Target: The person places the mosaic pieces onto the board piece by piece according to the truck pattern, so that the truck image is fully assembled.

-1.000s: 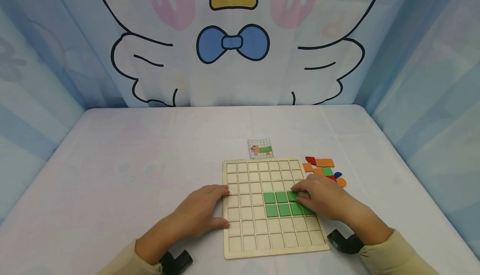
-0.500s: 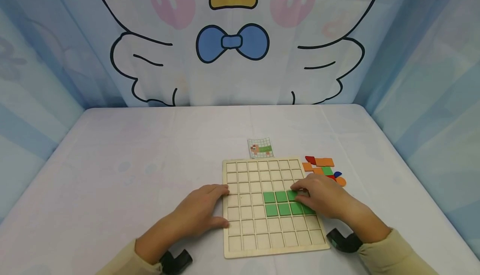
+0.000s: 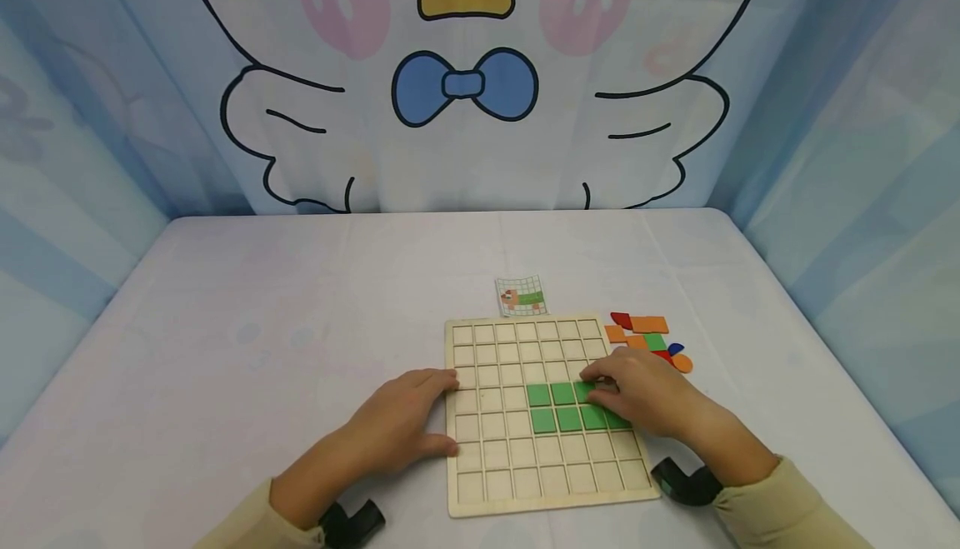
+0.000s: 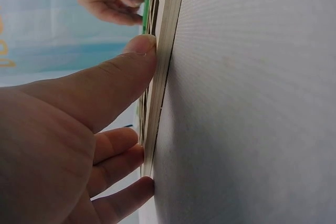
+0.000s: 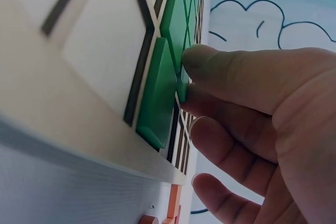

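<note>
A pale wooden grid board (image 3: 555, 501) lies on the table with green square tiles in two rows at its right middle. My right hand (image 3: 648, 391) pinches a green tile (image 5: 182, 90) between thumb and index finger, in the upper green row. Closer to the right wrist camera, another green tile (image 5: 157, 98) sits in a cell near the board's right edge. My left hand (image 3: 397, 420) rests along the board's left edge, thumb and fingertips touching it and spread apart. The left wrist view shows the left thumb (image 4: 118, 80) against that edge. My right fingers hide part of the upper green row.
A small printed grid card (image 3: 522, 297) lies just behind the board. Loose pieces lie to its right: orange tiles (image 3: 648, 325), a green tile (image 3: 655, 341), a blue piece (image 3: 676, 349), an orange disc (image 3: 682, 363) and red ones. A patterned curtain (image 3: 465, 162) stands behind the table.
Almost nothing differs. My right hand has shifted very slightly to the left at the same green tile; my left hand stays at the board's edge.
</note>
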The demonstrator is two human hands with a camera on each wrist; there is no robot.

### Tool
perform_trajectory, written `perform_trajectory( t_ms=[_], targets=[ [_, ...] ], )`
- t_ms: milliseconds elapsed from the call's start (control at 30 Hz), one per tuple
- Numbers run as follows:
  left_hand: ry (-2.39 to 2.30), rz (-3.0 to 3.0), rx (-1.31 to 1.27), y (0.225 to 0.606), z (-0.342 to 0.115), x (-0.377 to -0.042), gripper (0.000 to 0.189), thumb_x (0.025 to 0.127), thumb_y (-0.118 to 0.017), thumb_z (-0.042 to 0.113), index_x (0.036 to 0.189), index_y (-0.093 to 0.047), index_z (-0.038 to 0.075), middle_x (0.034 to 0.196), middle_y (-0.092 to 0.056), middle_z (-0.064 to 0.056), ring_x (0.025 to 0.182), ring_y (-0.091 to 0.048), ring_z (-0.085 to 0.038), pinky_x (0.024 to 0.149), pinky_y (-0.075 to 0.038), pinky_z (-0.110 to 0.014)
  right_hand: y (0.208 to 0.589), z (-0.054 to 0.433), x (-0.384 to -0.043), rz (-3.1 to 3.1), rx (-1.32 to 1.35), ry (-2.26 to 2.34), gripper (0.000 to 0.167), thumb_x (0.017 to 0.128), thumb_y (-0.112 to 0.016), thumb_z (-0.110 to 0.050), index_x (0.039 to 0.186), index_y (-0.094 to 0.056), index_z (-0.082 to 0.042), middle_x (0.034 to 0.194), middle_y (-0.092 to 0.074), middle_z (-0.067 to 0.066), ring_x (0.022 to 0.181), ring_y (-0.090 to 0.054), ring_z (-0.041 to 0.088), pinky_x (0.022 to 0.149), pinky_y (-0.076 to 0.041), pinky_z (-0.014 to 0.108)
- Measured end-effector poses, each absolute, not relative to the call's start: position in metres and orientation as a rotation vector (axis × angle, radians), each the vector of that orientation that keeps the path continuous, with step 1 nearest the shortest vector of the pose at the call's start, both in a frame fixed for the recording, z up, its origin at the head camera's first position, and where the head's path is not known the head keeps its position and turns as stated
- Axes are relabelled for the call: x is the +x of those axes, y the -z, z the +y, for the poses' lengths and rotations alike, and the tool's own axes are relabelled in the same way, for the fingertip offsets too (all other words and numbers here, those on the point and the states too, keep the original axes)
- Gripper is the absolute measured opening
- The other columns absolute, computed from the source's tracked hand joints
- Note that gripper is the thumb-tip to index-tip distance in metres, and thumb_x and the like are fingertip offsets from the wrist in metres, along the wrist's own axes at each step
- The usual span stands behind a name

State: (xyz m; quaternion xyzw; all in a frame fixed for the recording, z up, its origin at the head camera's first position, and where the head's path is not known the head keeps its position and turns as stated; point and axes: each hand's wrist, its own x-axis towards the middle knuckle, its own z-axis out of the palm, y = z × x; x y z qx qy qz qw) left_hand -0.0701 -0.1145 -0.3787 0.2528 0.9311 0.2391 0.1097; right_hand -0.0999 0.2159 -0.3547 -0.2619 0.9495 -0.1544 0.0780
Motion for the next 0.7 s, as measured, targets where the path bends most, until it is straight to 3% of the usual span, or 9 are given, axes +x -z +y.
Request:
perform_trajectory(
  t_ms=[167,400,700],
  targets=[
    [-0.704,2.731,0.748,0.378,-0.115,-0.070,0.071,0.081,-0.084,0.038,0.136,-0.055,0.003,0.145,-0.052,-0.011,0.134,-0.047,-0.033,0.108,-0.040,-0.050,0.355,0.218,-0.101,2.831,-0.763,0.512,0.024,0.089,-0.077,-0.025,0.109,-0.075,-0.011,0.099,-0.067,-0.006,0.088,-0.057,0.012,0.077,-0.053,0.034],
    [-0.703,2.728,0.750,0.379,-0.115,-0.070,0.071,0.081,-0.084,0.038,0.136,-0.055,0.003,0.144,-0.052,-0.011,0.133,-0.047,-0.033,0.108,-0.040,-0.050,0.357,0.237,-0.107,2.924,-0.665,0.621,0.026,0.089,-0.077,-0.019,0.113,-0.072,-0.010,0.096,-0.065,-0.004,0.086,-0.057,0.016,0.072,-0.050,0.037],
    [-0.716,2.729,0.749,0.377,-0.114,-0.069,0.070,0.081,-0.084,0.036,0.136,-0.055,0.003,0.144,-0.052,-0.011,0.134,-0.047,-0.033,0.108,-0.040,-0.050,0.359,0.270,-0.118,3.012,-0.552,0.626,0.030,0.088,-0.076,-0.018,0.113,-0.071,-0.002,0.101,-0.069,0.005,0.095,-0.060,0.030,0.086,-0.051,0.052]
  ],
)
